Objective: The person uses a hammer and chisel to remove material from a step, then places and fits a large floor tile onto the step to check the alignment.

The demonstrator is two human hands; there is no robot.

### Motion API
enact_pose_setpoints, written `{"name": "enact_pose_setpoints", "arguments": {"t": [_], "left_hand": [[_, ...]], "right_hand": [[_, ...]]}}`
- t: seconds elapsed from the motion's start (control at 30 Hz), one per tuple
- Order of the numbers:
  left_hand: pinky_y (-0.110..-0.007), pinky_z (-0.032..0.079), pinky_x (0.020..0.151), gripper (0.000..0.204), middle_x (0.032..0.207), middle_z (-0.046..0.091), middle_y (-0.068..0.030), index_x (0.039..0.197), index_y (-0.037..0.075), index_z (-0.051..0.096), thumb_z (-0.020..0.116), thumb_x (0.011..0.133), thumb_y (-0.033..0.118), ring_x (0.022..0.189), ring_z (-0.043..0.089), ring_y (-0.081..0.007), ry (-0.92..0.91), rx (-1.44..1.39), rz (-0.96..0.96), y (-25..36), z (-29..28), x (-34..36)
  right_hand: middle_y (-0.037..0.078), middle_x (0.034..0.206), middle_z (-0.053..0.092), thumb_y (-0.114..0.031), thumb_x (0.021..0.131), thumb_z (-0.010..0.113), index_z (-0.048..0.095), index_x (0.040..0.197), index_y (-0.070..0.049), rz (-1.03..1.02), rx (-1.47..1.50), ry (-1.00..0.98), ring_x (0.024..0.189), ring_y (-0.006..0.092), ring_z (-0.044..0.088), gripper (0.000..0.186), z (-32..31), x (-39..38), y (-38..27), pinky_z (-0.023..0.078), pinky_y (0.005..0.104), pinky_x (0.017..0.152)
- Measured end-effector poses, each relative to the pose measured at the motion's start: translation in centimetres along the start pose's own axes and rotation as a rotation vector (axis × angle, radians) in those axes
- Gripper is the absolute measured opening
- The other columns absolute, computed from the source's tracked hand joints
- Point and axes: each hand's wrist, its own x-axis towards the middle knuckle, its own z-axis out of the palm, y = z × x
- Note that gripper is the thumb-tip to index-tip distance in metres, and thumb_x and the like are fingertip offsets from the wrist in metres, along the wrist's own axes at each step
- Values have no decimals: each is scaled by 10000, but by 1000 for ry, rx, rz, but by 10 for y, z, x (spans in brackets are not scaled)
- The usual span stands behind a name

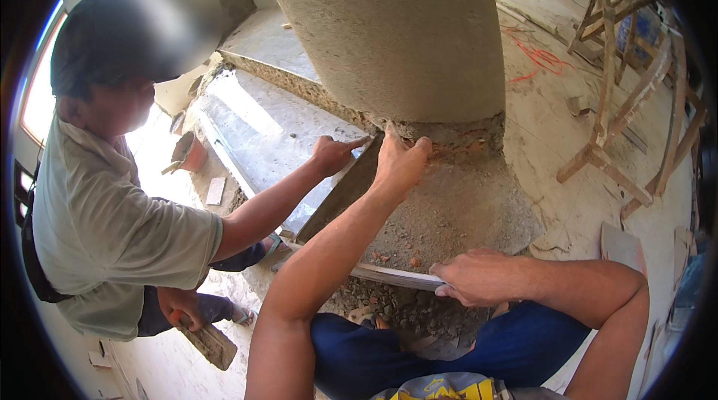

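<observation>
My left hand [402,160] reaches forward to the foot of a thick grey plastered column [404,41]. Its index finger and thumb are apart, close to the rough, chipped joint there, and nothing shows between them. Nearer to me, my right hand [479,278] is closed on the right end of a long, thin, pale strip [393,274]. That strip lies along the front edge of a rough, rubble-strewn cement step [456,205]. Just left of my left hand, a co-worker's hand [336,154] points at the column's base. The co-worker's other hand grips a mortar-caked float [209,344].
Smooth grey steps [254,123] rise at the left, beside a dark upright board [340,194]. A reddish bucket [191,151] stands beyond the co-worker. Wooden trestles [621,101] and an orange cord [540,62] are at the right. Broken rubble [419,310] lies between my knees.
</observation>
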Motion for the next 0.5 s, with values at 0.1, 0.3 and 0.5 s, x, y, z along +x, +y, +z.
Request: {"name": "enact_pose_setpoints", "arguments": {"t": [0.1,0.3,0.5], "left_hand": [[-289,475,452,965,1078,729,-206,1603,-123,36,663,945,201,616,598,-152,-107,-66,21,5,2,-5],[-357,569,635,664,1103,747,-235,1478,-102,460,667,952,248,764,708,-236,-383,196,199,9,15,-22],[-454,584,843,446,1014,740,-281,1204,-64,699,652,990,324,952,741,-402,-614,413,541,28,31,-62]], "right_hand": [[269,861,709,-290,1045,577,612,1186,3,1,1,1,834,469,711,327,-1,0,0,553,564,740],[270,914,713,-276,1038,587,610,1201,7,26,-33,-6,891,461,711,328,-2,1,-4,550,559,780],[258,940,702,-283,1048,574,600,1168,11,-2,-29,34,902,451,701,318,-2,0,-4,539,550,797]]}}
